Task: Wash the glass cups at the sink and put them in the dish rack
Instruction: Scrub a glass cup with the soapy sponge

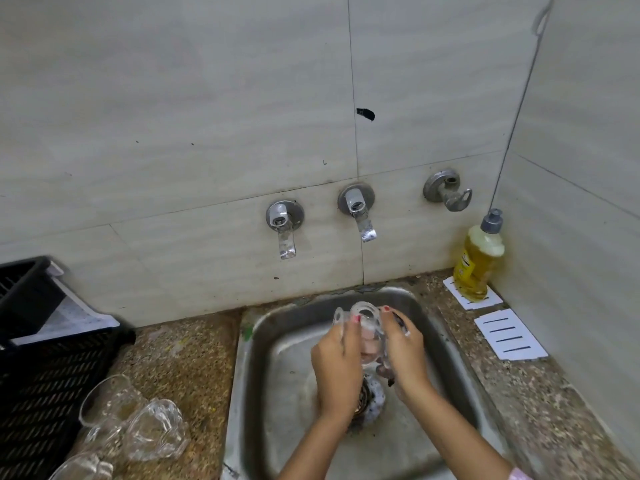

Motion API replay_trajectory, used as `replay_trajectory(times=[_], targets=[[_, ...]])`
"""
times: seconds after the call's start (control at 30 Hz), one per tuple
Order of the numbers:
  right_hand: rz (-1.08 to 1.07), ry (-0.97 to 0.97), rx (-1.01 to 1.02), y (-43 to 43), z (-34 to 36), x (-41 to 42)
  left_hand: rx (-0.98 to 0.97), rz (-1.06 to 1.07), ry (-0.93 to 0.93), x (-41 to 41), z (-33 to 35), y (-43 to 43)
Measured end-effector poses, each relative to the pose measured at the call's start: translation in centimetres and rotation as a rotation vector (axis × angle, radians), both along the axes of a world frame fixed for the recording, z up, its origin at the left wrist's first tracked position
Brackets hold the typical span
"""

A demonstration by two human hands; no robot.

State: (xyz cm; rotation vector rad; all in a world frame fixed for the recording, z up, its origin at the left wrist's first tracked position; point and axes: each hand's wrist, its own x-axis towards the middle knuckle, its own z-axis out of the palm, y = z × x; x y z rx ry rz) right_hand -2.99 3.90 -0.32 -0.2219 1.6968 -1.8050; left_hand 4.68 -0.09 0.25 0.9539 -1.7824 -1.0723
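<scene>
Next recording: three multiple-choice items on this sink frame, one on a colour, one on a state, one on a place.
1. What colour is the dish rack? A white; B black; C blue.
2. What is the left hand doing? A hanging open and idle; B turning a tap; C gripping a glass cup over the sink.
3. Where does the soap bottle stand? A in the sink; B at the counter's back right corner; C in the dish rack.
Key: 1 B, its lattice walls are black; 2 C, its fingers curl round the cup; 3 B, it stands where the two walls meet.
</scene>
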Motion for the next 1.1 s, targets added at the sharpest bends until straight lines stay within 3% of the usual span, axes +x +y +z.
replay_trajectory(times=[0.1,0.17,0.23,0.3,0.37,0.43,0.5,0.57,0.63,0.7,0.73,0.77,0.83,0.9,0.93,0.97,1.03,1.1], targets=[[0.15,-0.553,-0.094,0.7,0.9,-0.4,-0.369,-0.126,-0.127,0.8,-0.1,-0.2],[0.194,-0.639,-0.091,1.1,1.4,-0.3,-0.313,-0.228,-0.064,1.3,0.0,-0.7],[0.117,-0.398,-0.064,1.2,0.9,-0.2,0.063,-0.4,0.091,1.5,0.6,-0.8],[-0.095,0.072,-0.109,1.2,0.2,-0.6,0.423,-0.518,0.186,1.6,1.8,-0.3],[-0.141,0.618,-0.196,1.7,-0.4,-1.0,0.673,-0.489,0.2,1.4,3.0,0.1],[-0.014,0.959,-0.307,2.3,-0.4,-0.9,0.792,-0.449,0.187,1.2,3.5,-0.3],[0.043,0.999,-0.333,2.4,-0.6,-0.7,0.733,-0.395,0.153,1.0,3.8,-0.4],[-0.073,0.751,-0.296,2.1,-0.7,-0.1,0.521,-0.376,0.058,0.7,3.8,-0.3],[-0.19,0.195,-0.224,1.5,0.0,0.7,0.083,-0.404,-0.091,0.6,2.9,-0.2],[-0.103,-0.363,-0.158,1.4,0.7,0.7,-0.448,-0.379,-0.301,0.7,1.4,-0.8],[-0.04,-0.494,-0.129,1.4,0.9,0.6,-0.619,-0.343,-0.344,0.7,0.4,-1.4],[-0.011,-0.512,-0.106,1.5,1.1,0.6,-0.625,-0.349,-0.328,0.8,-0.3,-1.6],[-0.084,-0.232,-0.119,1.5,0.3,0.5,-0.196,-0.389,-0.154,1.1,0.8,-0.4],[-0.213,0.348,-0.21,2.0,-0.6,0.4,0.437,-0.324,0.016,0.2,1.7,0.1],[-0.165,0.6,-0.281,2.2,-1.4,0.0,0.666,-0.249,0.046,-0.2,2.1,0.2],[-0.088,0.721,-0.354,2.3,-2.1,-0.4,0.802,-0.19,0.036,-0.5,2.1,0.2],[0.007,0.713,-0.377,2.3,-2.8,-0.9,0.818,-0.141,0.009,-0.8,1.7,0.1],[-0.06,0.472,-0.288,2.0,-2.3,-0.5,0.425,-0.173,-0.106,-0.6,0.7,0.2]])
